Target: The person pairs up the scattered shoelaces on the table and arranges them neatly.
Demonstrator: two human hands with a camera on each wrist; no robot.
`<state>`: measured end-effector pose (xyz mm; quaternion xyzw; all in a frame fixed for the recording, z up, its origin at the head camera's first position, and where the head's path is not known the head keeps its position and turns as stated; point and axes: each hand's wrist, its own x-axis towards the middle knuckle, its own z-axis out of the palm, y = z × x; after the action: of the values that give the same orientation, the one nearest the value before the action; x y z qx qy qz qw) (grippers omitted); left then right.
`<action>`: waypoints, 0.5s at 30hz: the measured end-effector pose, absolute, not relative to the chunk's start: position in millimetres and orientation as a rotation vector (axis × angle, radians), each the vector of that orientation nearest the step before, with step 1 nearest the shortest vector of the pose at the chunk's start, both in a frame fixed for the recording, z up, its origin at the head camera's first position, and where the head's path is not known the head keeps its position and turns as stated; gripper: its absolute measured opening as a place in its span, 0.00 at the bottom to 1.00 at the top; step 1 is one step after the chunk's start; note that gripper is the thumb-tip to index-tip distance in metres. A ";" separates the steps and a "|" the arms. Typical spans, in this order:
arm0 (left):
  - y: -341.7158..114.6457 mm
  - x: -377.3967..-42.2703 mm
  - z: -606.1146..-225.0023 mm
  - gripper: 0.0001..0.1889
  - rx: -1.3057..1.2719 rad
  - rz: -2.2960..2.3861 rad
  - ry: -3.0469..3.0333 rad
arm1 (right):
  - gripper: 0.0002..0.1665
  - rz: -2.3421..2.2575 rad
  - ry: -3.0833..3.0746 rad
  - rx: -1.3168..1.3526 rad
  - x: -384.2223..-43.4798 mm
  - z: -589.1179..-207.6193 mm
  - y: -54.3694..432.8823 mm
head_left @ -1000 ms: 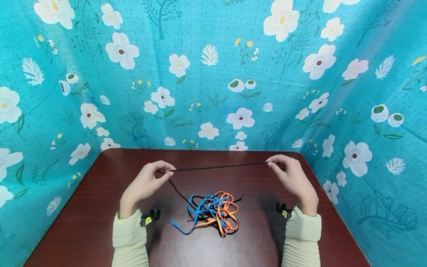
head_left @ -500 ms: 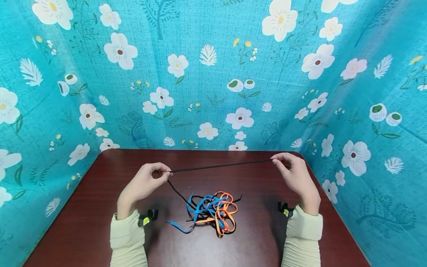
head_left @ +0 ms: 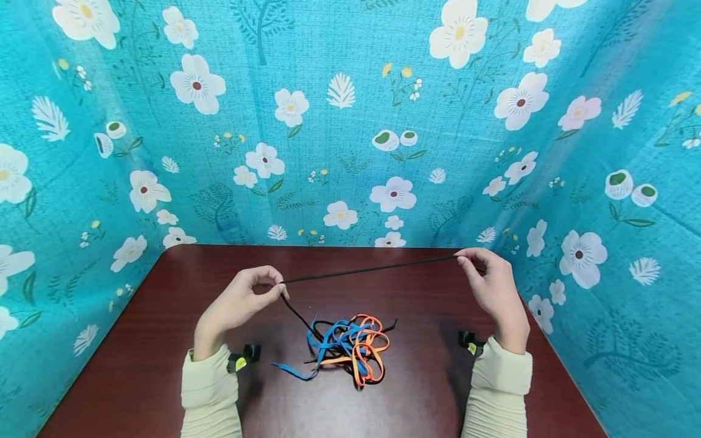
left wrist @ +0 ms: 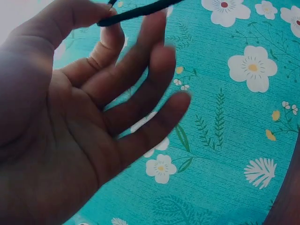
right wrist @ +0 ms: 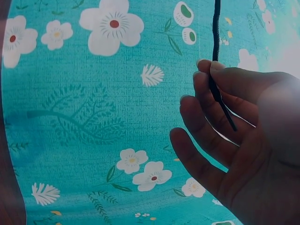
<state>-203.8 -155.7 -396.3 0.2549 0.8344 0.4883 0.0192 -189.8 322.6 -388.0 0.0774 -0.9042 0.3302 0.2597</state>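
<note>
A thin black shoelace (head_left: 372,268) is stretched between the two hands above the table, rising slightly to the right. My left hand (head_left: 241,298) pinches it between thumb and index finger, the other fingers spread in the left wrist view. From there the lace slants down into a tangled pile. At the other end, my right hand (head_left: 495,292) pinches the lace close to its tip (right wrist: 228,116), which sticks out past the thumb into the palm side. In the pile, a blue shoelace (head_left: 294,370) and an orange shoelace (head_left: 357,368) lie tangled with black lace.
The dark red-brown table (head_left: 416,401) carries the pile near its middle. Teal floral cloth (head_left: 328,152) encloses the back and both sides. Black wrist mounts (head_left: 244,358) sit at both cream sleeve cuffs (head_left: 501,372).
My right hand has moved right and slightly up, lengthening the black stretch between the hands. The left hand stays nearly in place. The pile's lower right loops have shifted slightly left.
</note>
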 end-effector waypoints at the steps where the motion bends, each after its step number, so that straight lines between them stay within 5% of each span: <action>1: -155.4 -203.2 -395.6 0.02 0.797 1.525 2.581 | 0.11 0.896 -2.446 0.202 -189.4 -387.6 323.4; 15: -162.1 -200.9 -395.7 0.06 0.861 1.584 2.634 | 0.14 0.882 -2.393 0.072 -185.0 -390.9 338.9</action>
<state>-200.9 -162.1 -395.7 0.2698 0.8250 0.4959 -0.0252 -185.0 338.9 -390.9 0.0270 -0.8974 0.3308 0.2906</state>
